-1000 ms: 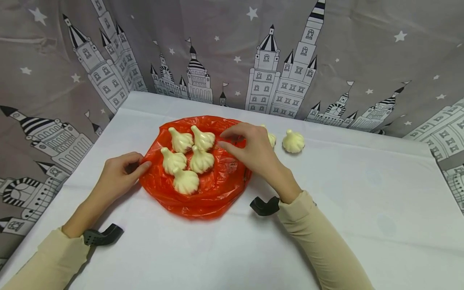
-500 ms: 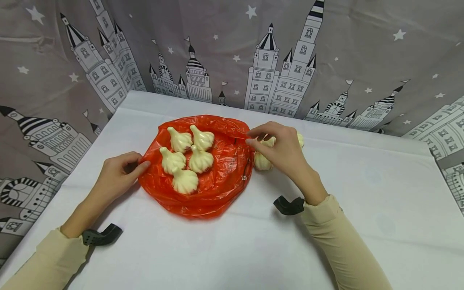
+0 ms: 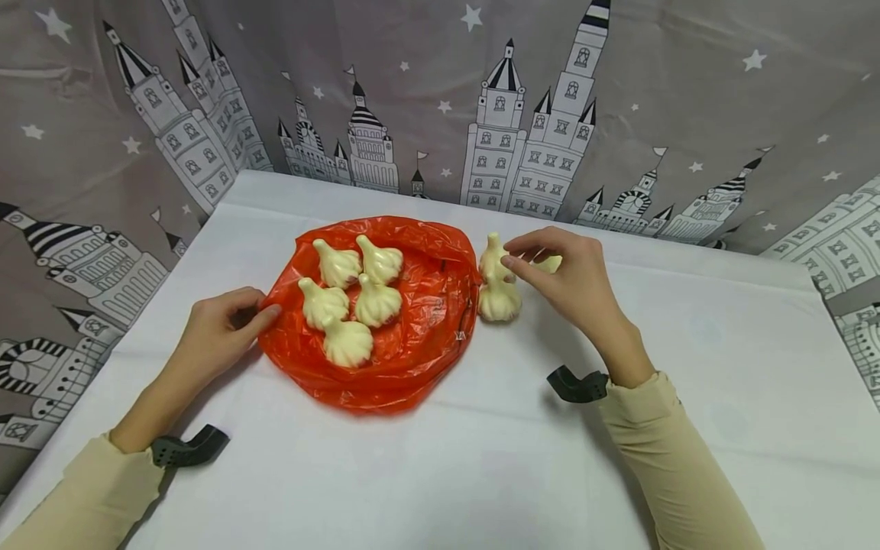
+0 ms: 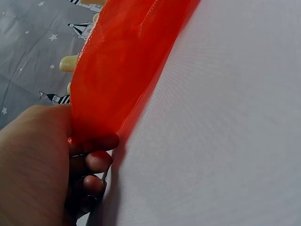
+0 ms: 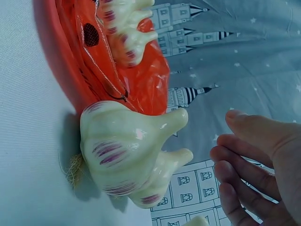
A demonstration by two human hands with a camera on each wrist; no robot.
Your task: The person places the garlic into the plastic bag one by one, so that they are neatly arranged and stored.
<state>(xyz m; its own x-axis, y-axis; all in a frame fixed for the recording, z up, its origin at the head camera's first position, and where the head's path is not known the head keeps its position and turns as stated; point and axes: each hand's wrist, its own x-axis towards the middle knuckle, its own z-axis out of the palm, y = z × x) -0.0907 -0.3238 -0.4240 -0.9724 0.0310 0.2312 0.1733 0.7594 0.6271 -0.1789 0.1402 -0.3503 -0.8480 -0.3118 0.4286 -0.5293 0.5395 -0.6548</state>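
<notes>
A round-mouthed red plastic bag [image 3: 426, 336] lies spread on the white table, with several cream garlic bulbs [image 3: 347, 344] in it. My left hand [image 3: 223, 325] pinches the bag's left rim between thumb and fingers; the left wrist view shows the red film [image 4: 122, 70] rising from that grip. Just right of the bag, one garlic bulb [image 3: 499, 302] sits in front of another bulb [image 3: 493, 260]. My right hand [image 3: 560, 263] hovers by them, fingers loosely bent and holding nothing. The right wrist view shows a gap between it and the nearer purple-streaked bulb [image 5: 122, 146]. A third bulb [image 3: 550, 264] is mostly hidden behind the hand.
A grey cloth [image 3: 412, 114] printed with castles and stars hangs behind the table's back edge. The white tabletop [image 3: 722, 382] stretches out to the right and in front of the bag.
My right hand was at the bag's right rim, drew it outward, then let go and moved right to the loose garlic bulbs. My left hand stays on the left rim.
</notes>
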